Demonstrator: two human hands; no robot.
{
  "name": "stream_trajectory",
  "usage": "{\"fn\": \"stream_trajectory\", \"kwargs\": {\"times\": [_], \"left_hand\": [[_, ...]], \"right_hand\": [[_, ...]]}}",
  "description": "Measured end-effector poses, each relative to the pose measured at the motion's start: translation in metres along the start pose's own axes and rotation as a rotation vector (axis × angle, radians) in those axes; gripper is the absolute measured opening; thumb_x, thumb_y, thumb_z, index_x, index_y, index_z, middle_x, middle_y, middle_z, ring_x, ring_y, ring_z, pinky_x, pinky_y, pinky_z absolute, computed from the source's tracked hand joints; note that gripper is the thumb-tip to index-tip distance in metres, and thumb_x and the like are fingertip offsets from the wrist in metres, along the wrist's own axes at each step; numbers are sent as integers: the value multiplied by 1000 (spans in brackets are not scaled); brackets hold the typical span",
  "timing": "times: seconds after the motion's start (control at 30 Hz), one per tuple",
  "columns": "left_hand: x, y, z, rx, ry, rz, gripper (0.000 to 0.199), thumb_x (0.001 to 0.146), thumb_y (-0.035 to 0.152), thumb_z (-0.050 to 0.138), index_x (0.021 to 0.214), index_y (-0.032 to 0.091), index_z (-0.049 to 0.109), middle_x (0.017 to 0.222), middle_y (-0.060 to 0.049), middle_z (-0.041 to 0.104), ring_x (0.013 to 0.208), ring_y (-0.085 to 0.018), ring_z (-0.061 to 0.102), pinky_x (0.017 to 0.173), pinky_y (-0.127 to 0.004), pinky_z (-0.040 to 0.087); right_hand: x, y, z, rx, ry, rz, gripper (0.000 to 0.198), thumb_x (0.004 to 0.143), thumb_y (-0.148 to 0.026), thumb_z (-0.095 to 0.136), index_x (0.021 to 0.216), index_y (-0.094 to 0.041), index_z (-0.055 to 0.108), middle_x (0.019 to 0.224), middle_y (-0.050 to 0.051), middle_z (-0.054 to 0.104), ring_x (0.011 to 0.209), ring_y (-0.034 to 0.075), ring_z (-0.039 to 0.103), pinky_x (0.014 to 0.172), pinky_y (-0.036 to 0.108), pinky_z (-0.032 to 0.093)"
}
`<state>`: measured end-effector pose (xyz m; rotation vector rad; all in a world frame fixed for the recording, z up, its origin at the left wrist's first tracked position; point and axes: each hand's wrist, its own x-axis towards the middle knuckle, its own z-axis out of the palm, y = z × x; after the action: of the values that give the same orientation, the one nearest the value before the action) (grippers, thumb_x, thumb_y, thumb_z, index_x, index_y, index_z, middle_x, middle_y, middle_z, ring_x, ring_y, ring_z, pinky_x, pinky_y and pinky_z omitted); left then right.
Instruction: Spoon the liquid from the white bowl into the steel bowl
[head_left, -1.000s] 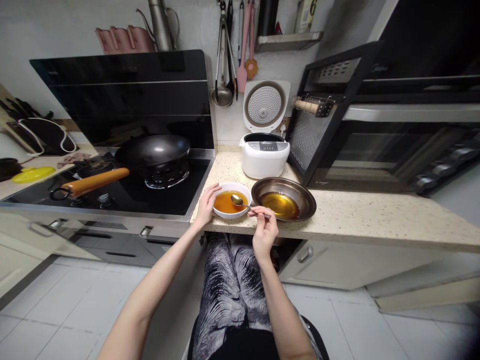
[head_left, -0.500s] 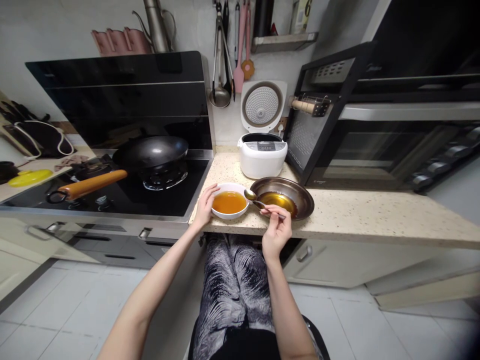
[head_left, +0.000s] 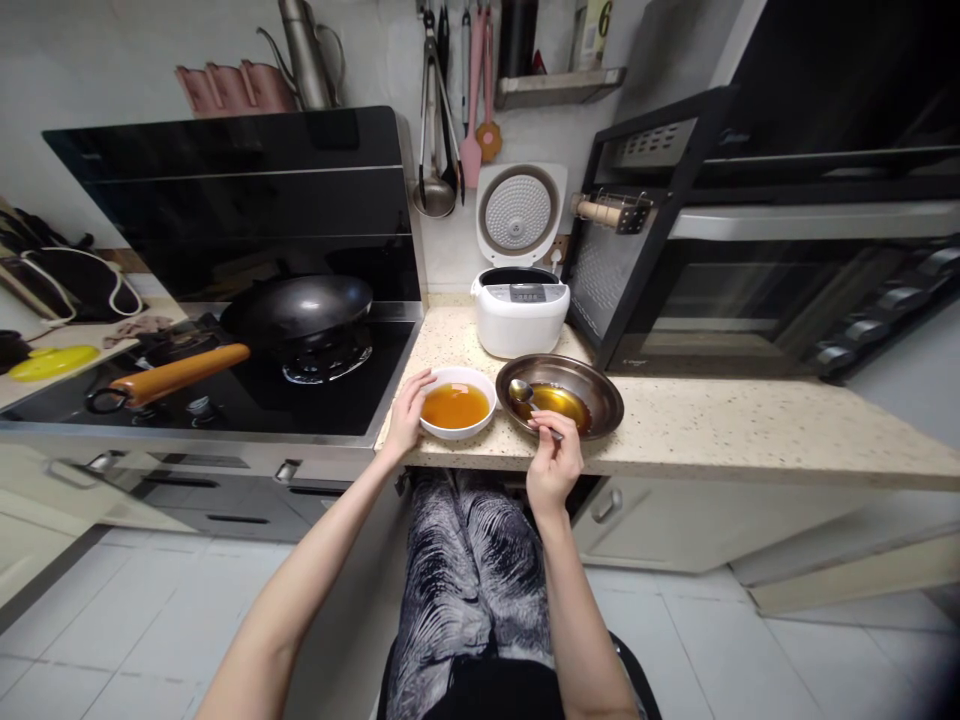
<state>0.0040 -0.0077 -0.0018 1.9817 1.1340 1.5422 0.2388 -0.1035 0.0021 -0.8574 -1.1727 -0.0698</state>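
My left hand (head_left: 406, 416) grips the left rim of a white bowl (head_left: 459, 434), which holds amber-orange liquid. Beside it on the right stands a wide metal bowl (head_left: 609, 392) with a shallow pool of golden liquid. Pinched in my right hand (head_left: 555, 460) is a metal spoon (head_left: 520, 391). The spoon's head is over the left part of the metal bowl, pointing up and to the left. Both bowls rest close to the front edge of the countertop.
A white rice cooker (head_left: 523, 320) with its lid raised stands behind the bowls. To the left, a black wok (head_left: 300, 305) with an orange handle (head_left: 180, 375) sits on the stove (head_left: 247, 405). An oven (head_left: 750, 290) stands at the right, and utensils (head_left: 433, 195) hang on the wall.
The spoon has moved right, from the white bowl's right rim to over the metal bowl. My left hand stays at the white bowl. The view has shifted slightly.
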Motion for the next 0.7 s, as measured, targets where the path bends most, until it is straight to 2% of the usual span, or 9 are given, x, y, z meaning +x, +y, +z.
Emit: {"fn": "stream_trajectory", "kwargs": {"times": [0.23, 0.4, 0.57, 0.7], "left_hand": [[0, -1, 0, 2, -1, 5, 39, 102, 34, 42, 123, 19, 71, 144, -12, 63, 140, -28, 54, 125, -51, 34], [0, -2, 1, -2, 4, 12, 39, 101, 34, 43, 122, 18, 71, 143, -12, 64, 139, -28, 55, 124, -51, 35], [0, 0, 0, 2, -3, 8, 39, 101, 34, 42, 123, 19, 71, 144, -12, 63, 139, -28, 55, 124, -51, 34], [0, 0, 0, 1, -1, 9, 39, 101, 33, 43, 123, 18, 72, 143, -12, 63, 139, -29, 55, 124, -51, 34]], "right_hand": [[1, 5, -3, -77, -114, -165, 21, 101, -12, 46, 107, -22, 65, 98, 7, 71, 95, 20, 69, 85, 38, 58], [1, 9, -5, -105, -189, -233, 27, 100, -9, 45, 112, -22, 65, 101, 10, 71, 98, 22, 69, 84, 39, 58], [1, 10, -6, -113, -234, -260, 31, 99, -7, 44, 115, -22, 66, 103, 10, 72, 99, 22, 69, 84, 40, 58], [1, 4, -4, -88, -159, -209, 23, 100, -11, 48, 109, -22, 66, 99, 8, 72, 95, 21, 70, 84, 38, 59]]}}
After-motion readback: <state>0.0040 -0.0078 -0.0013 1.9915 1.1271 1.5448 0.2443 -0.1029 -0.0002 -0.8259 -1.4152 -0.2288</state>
